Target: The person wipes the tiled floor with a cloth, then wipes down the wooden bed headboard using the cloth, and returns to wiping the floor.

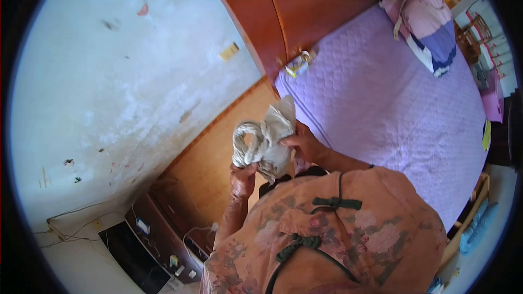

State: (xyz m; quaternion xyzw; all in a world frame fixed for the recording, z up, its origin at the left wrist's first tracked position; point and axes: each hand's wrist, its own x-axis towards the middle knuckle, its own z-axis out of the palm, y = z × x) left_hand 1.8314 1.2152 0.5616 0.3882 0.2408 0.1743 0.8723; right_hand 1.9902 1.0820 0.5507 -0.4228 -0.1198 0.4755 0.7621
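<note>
A crumpled off-white cloth (277,149) is held up in front of my body, above the wooden floor. One part of it forms a twisted loop on the left, and a flatter piece sticks up at the top. My left hand (243,178) is closed on the lower left edge, below the loop. On the other side my right hand (306,144) grips the cloth, thumb on the near face. Its other fingers are partly hidden behind the fabric.
A bed with a lilac quilted cover (376,92) stands to the right, with folded bedding (425,16) and a small packet (297,66) on it. To the left is a stained white wall (136,76). A dark cabinet (177,212) and a black screen (133,258) stand lower left, among loose cables.
</note>
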